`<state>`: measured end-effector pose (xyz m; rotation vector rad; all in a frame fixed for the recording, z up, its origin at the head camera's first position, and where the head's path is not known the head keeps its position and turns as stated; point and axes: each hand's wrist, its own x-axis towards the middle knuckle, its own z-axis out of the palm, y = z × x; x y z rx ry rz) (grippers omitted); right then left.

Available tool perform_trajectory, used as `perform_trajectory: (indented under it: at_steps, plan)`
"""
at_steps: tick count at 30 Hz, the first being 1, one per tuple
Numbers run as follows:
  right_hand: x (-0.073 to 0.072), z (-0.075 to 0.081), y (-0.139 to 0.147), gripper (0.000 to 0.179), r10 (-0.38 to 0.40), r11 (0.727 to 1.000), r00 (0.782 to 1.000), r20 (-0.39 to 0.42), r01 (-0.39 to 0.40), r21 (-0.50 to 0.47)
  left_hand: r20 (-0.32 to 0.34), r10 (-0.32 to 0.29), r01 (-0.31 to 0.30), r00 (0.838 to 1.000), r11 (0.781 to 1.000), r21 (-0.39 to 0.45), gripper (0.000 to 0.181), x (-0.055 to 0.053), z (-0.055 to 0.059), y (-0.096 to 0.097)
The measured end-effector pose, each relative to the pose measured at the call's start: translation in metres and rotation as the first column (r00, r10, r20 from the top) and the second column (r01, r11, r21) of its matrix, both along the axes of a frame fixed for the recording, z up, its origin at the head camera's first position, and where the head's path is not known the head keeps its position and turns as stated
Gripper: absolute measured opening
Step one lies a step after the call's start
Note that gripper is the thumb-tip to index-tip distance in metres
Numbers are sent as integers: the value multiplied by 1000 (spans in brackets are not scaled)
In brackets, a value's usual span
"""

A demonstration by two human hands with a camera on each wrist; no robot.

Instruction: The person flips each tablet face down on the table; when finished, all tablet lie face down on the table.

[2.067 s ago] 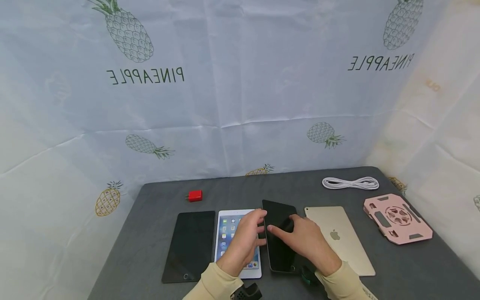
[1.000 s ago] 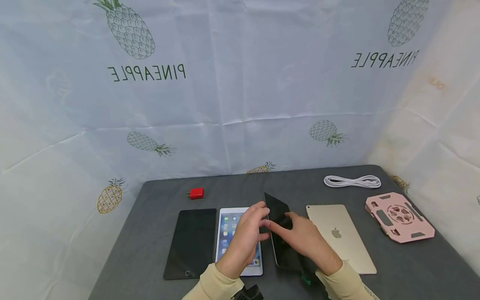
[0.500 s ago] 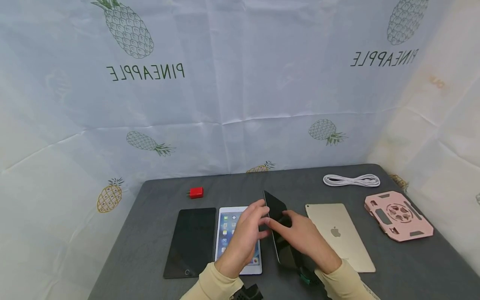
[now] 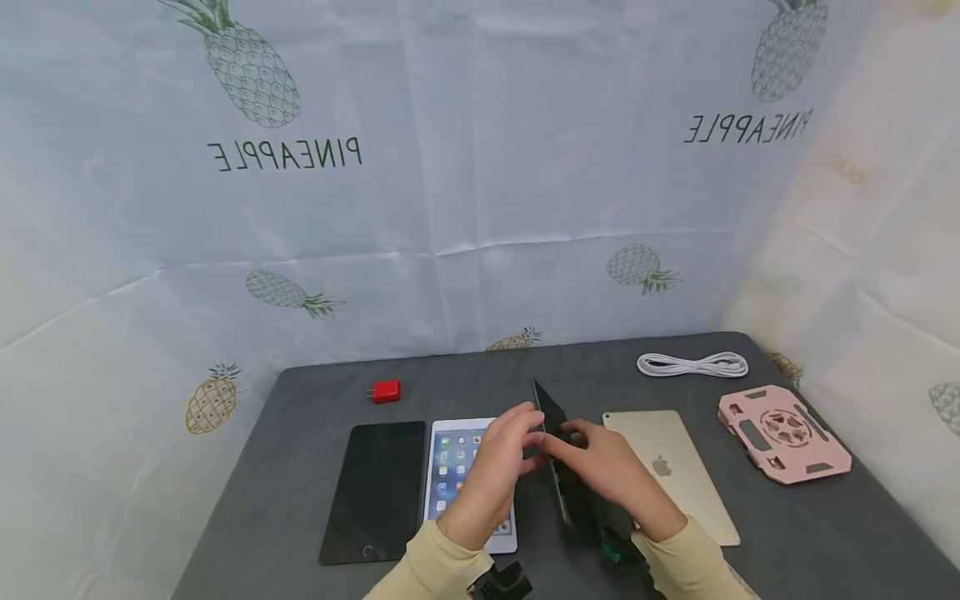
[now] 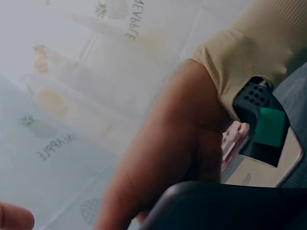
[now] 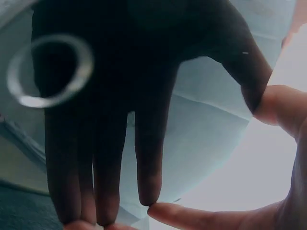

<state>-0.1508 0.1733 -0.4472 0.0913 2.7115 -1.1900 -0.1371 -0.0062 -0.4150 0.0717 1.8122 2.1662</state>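
Observation:
A black tablet stands steeply tilted on the grey tabletop, its dark screen turned to the right. My left hand holds its raised left edge with curled fingers, partly hidden behind it. My right hand has its thumb at that edge and its fingertips on the glass. In the right wrist view the glossy screen mirrors the hand, and a pale home-button ring shows. The left wrist view has the tablet's dark edge in front of the right hand.
A dark tablet and a white tablet with a lit screen lie left. To the right are a gold tablet, face down, and a pink case. A red charger and a coiled white cable lie further back.
The black tablet has gone from lying nearly flat to steeply tilted, its left edge raised and its screen turned rightward. Both hands have stayed at it; the other items have not moved.

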Motion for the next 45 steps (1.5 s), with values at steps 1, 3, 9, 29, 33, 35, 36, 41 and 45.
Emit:
perform_trajectory:
  at_steps: [1,3,9,29,33,35,36,41,45]
  plan:
    - [0,1,2,81,-5,1000,1000,10,5,-31,0,5,-5,1000,1000,-3,72,-1,-1,3]
    - [2,3,4,78,-11,996,1000,25,13,-87,-3,16,-16,1000,1000,-7,71,-2,-3,8]
    - [3,11,11,73,-11,984,999,30,16,-175,-9,31,-31,999,999,-11,66,-6,-8,19]
    - [9,28,26,51,28,991,993,-114,-42,-123,84,-43,41,995,999,30,47,-10,-31,39]
    - [9,31,27,48,37,990,991,-130,-54,-128,102,-41,39,994,999,24,49,-9,-34,39]
    - [9,32,29,45,37,989,990,-135,-56,-136,104,-36,35,994,999,18,51,-9,-34,40]
    - [9,33,31,43,35,989,990,-138,-54,-136,103,-35,34,994,999,14,53,-10,-35,41]
    - [8,35,39,38,25,987,988,-149,-48,-152,99,-22,22,995,1000,-2,58,-11,-38,43]
    - [7,35,43,38,27,987,987,-158,-51,-153,104,-18,21,994,999,-31,62,-12,-42,42]
